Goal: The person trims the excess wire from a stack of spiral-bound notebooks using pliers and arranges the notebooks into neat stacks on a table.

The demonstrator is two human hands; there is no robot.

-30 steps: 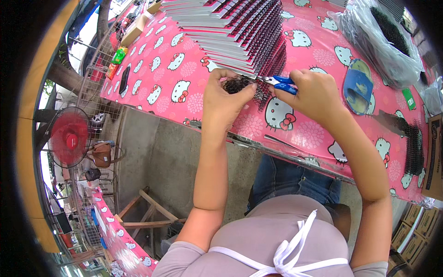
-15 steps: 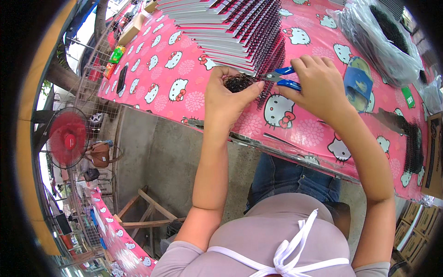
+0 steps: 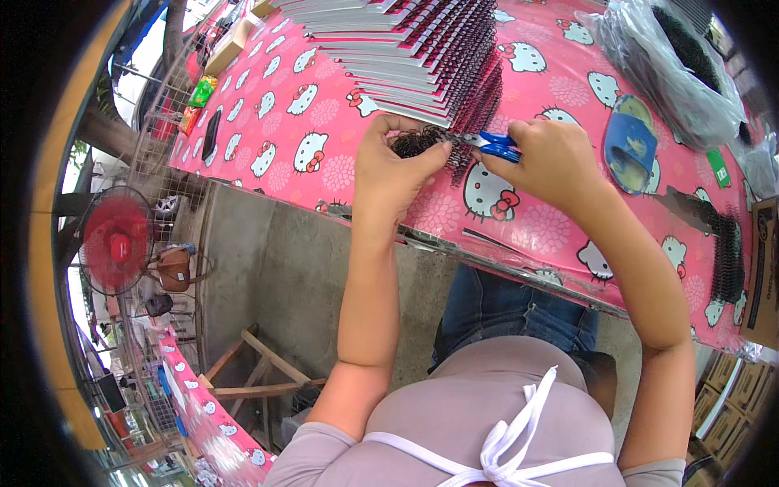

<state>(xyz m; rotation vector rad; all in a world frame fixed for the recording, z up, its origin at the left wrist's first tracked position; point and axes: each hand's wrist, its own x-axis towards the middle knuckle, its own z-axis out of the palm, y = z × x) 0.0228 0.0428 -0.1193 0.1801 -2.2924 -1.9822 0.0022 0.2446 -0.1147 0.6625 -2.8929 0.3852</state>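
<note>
My left hand (image 3: pixel 377 174) is closed around a tangle of thin black coil clippings (image 3: pixel 414 144), pinched between thumb and fingers. In my right hand (image 3: pixel 560 162) are blue-handled pliers (image 3: pixel 497 144), their handles squeezed together. The metal jaws reach the left thumb and the near edge of the notebook stack, though their exact contact is too small to make out. Spiral-bound notebooks (image 3: pixel 389 61) with white pages and pink covers rise in a fanned stack just beyond both hands. Their black spiral spines (image 3: pixel 479 97) face right.
On the pink patterned tablecloth (image 3: pixel 341 174) lie a blue slipper (image 3: pixel 631 146), a clear plastic bag (image 3: pixel 641 57) of black coils, loose black coils (image 3: pixel 728 260) and a phone (image 3: pixel 212 134). A cardboard box (image 3: pixel 764 268) stands at the right edge. A red fan (image 3: pixel 119 243) is at far left.
The pliers' handles, spread apart before, are now squeezed together in my right hand. Both hands have shifted slightly left, and the left still grips the clippings.
</note>
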